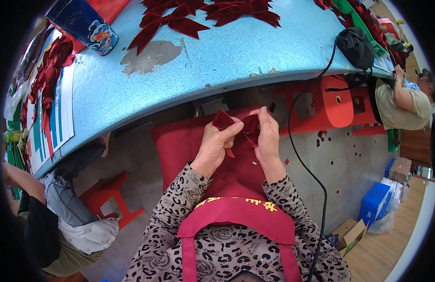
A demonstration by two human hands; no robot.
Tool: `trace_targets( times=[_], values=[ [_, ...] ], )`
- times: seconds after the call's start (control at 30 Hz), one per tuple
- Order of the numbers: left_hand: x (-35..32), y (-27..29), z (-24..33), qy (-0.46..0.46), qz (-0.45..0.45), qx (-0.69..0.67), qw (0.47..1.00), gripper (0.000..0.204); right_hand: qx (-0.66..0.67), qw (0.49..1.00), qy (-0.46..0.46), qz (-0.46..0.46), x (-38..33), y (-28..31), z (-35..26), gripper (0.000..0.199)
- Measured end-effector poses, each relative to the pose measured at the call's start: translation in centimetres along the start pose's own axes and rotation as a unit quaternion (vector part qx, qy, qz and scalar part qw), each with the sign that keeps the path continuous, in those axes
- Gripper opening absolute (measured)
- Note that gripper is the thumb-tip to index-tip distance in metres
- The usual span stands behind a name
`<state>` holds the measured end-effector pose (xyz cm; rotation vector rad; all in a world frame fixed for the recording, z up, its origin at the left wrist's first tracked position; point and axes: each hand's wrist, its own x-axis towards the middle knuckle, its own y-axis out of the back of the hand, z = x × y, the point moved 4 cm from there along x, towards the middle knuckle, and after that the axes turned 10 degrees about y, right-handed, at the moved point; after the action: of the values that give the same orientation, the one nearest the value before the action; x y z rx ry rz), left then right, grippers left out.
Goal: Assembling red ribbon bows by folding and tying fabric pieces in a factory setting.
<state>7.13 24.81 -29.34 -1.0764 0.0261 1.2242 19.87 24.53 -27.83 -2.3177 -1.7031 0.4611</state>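
Between my hands, above the lap of my dark red apron [213, 171], is a dark red velvet ribbon bow [250, 129]. My left hand [216, 144] is closed, with its thumb and fingers pinching the left side of the bow; a ribbon tail hangs below the fingers. On the other side, my right hand [268, 138] grips the right loop between thumb and fingers. The fingertips of both hands come close together at the bow's middle, which they partly hide. Similar velvet bows [173, 21] lie on the blue table in front of me.
The blue table [104, 94] has a worn grey patch and a dark blue cup [83, 26]. A black cable [292, 120] runs from a black pouch [356, 47] down past my right arm. Red stools [337, 103] stand under the table. Co-workers sit at both sides; boxes [375, 204] are at right.
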Motion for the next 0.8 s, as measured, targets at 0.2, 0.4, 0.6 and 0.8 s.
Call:
trace_targets(
  times=[0.2, 0.4, 0.6, 0.8],
  values=[
    [0.2, -0.2, 0.1, -0.031, 0.018, -0.029, 0.999, 0.012, -0.053, 0.996, 0.033, -0.071, 0.5, 1.4, -0.5, 0.032],
    [1.0, -0.5, -0.6, -0.018, -0.005, -0.131, 0.991, 0.011, -0.051, 0.985, 0.119, -0.11, 0.8, 1.3, -2.2, 0.029],
    [1.1, -1.2, -1.2, 0.012, -0.037, -0.168, 0.985, 0.012, -0.115, 0.987, 0.076, -0.083, 1.0, 1.2, -3.3, 0.022],
    [0.6, -2.4, -0.7, 0.0, -0.016, -0.057, 0.998, 0.012, -0.218, 0.959, 0.065, -0.168, 2.5, 2.2, -1.9, 0.021]
  ],
)
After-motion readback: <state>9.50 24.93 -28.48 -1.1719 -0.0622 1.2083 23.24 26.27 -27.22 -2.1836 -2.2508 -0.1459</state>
